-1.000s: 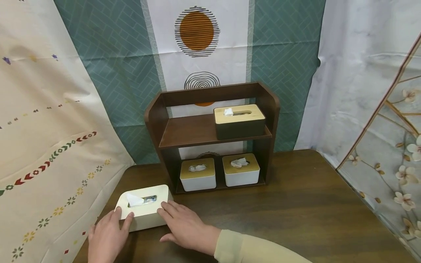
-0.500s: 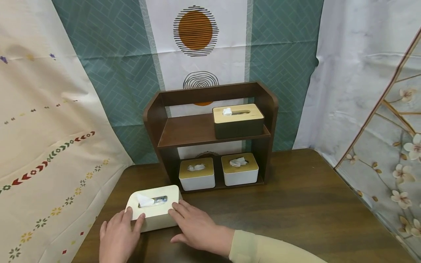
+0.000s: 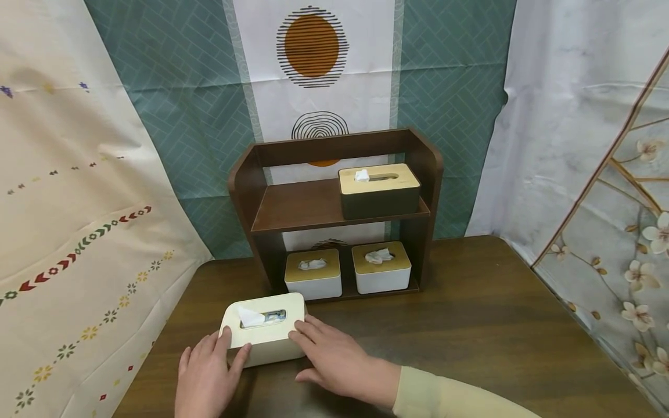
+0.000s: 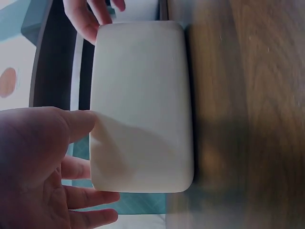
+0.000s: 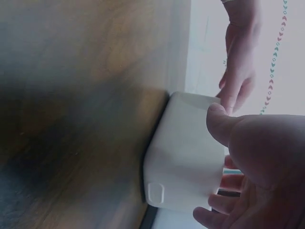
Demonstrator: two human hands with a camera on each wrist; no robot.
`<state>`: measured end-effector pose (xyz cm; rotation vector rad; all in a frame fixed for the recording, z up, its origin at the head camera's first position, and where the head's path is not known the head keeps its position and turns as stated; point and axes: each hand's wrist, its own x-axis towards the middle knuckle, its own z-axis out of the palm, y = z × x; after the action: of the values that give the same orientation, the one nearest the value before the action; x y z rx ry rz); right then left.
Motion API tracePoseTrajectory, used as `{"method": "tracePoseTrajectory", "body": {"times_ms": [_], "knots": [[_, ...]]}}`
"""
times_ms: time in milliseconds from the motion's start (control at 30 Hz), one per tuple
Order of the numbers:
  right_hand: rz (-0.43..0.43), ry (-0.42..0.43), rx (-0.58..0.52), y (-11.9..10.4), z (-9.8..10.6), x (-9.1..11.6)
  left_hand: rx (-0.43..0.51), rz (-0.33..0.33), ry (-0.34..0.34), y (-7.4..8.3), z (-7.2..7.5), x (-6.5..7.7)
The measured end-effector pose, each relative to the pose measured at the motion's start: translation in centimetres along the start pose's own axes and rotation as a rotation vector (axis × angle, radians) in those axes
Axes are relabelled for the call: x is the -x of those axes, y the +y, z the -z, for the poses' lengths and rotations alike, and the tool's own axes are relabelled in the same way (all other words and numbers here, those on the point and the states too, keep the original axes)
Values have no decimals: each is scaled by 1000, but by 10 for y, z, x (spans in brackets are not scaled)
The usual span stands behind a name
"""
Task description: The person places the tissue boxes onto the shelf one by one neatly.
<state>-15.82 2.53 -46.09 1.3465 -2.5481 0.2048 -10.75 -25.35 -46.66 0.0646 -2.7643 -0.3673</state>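
Observation:
A cream tissue box sits on the wooden table, with a white tissue sticking up from the slot in its lid. My left hand touches its left front corner, fingers loosely spread. In the left wrist view the thumb lies against the box's top front edge. At the box's right end rests my right hand, fingertips on the lid's edge and side. The right wrist view has the right thumb near the box's upper edge, the fingers fairly straight beyond it.
Behind the box stands a dark brown two-tier shelf. On its upper tier is a black tissue box with a wooden lid. Two white tissue boxes, the left one and the right one, sit below. Patterned cloths hang around the table.
Both hands and the cream tissue box have moved steadily to the right along the table, the hands keeping their places on it. The shelf and its boxes have stayed put.

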Motion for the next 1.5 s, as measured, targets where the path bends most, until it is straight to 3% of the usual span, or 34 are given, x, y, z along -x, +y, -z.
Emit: {"method": "tracePoseTrajectory", "body": {"times_ms": [167,400,533,733,900,1033,1500], "knots": [[-6,-10,-22,5,3,8,14,-41,39,4,-1,1],[-92,-20,-100,8,5,13,63,-9,-37,3,3,-4],[-172,4,-144,9,4,12,103,-7,-32,-1,3,-6],[-240,25,-182,8,-3,7,137,-7,-61,-7,-3,-10],[-304,24,-242,3,-13,3,172,24,-129,-8,-7,-13],[-340,30,-275,-1,-16,3,188,54,-146,-8,-9,-12],[-372,104,-300,-5,-27,0,182,112,-167,-7,-8,-9]]}}
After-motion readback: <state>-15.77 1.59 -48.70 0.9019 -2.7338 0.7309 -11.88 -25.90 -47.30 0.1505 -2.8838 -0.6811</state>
